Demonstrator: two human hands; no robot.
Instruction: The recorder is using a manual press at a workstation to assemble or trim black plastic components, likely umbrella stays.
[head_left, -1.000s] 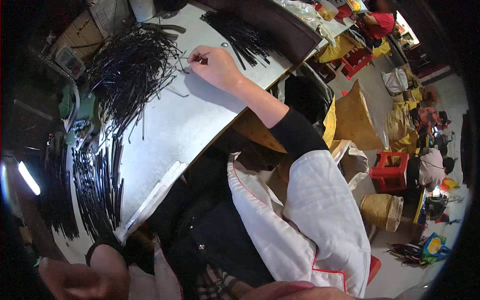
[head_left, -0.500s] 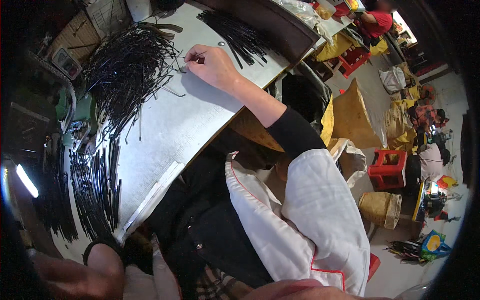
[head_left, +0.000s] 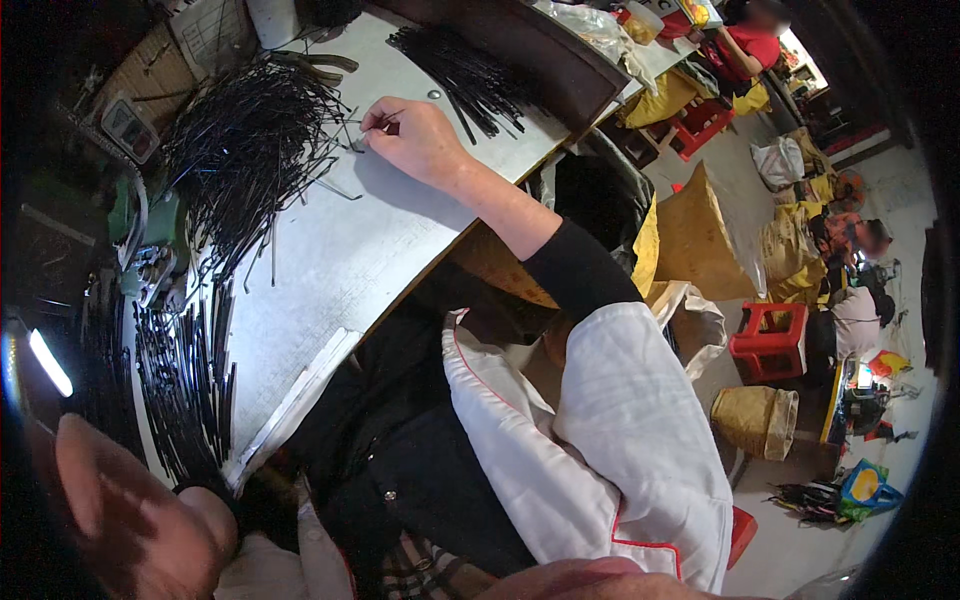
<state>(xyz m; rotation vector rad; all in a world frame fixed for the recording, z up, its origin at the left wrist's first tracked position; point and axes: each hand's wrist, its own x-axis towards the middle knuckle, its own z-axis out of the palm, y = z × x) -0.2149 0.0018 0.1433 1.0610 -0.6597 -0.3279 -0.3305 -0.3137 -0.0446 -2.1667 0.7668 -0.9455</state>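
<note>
My right hand reaches far across the grey metal table to the edge of a big tangled heap of thin black rods. Its fingertips pinch one thin black rod at the heap's right side. A few loose rods lie just below the hand. My left hand is close to the camera at the lower left, blurred, near the table's near end; nothing shows in it and its fingers are unclear.
A second bundle of black rods lies at the far table edge, and rows of rods line the near left. A green machine stands left. Red stools, sacks and other people occupy the floor right.
My right hand stays at the heap's edge with small finger movements. My left hand has come up closer to the camera at the lower left.
</note>
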